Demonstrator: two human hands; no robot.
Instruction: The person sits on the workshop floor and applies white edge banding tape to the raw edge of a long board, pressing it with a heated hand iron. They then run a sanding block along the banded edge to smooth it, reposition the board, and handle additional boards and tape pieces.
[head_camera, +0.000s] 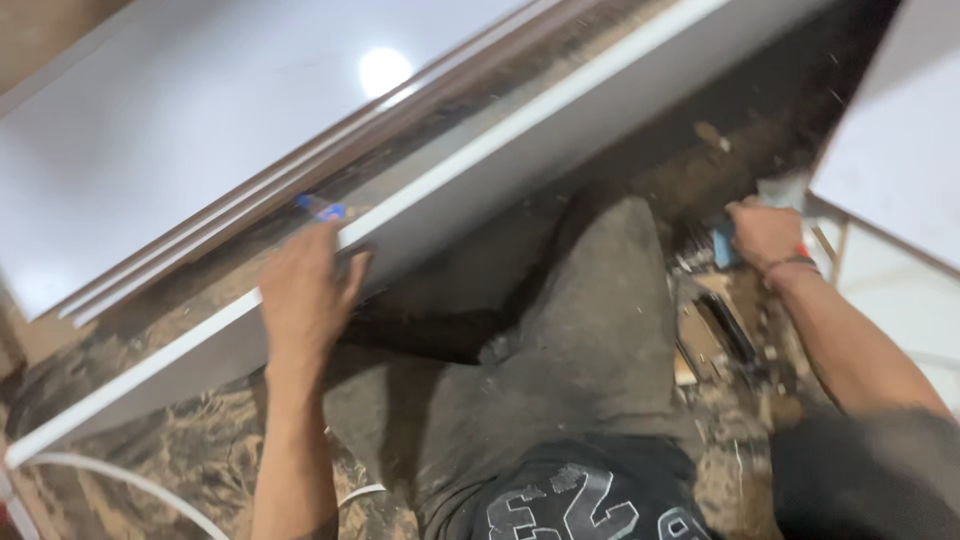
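My left hand (305, 290) rests over the top edge of a long white board (520, 140) that stands on its side and runs diagonally across the view; its fingers hold a small blue object (320, 208), perhaps a pen. Off to the right, my right hand (765, 232) is closed around a small blue-grey thing (724, 243) down among clutter on the floor; what it is stays unclear. My knee in grey trousers (590, 330) lies between both arms.
A large glossy white panel (200, 110) with brown edge strips lies behind the board. Another white panel (900, 150) stands at the right. Sawdust and wood scraps (715, 335) cover the floor. A white cable (120, 480) curves at the lower left.
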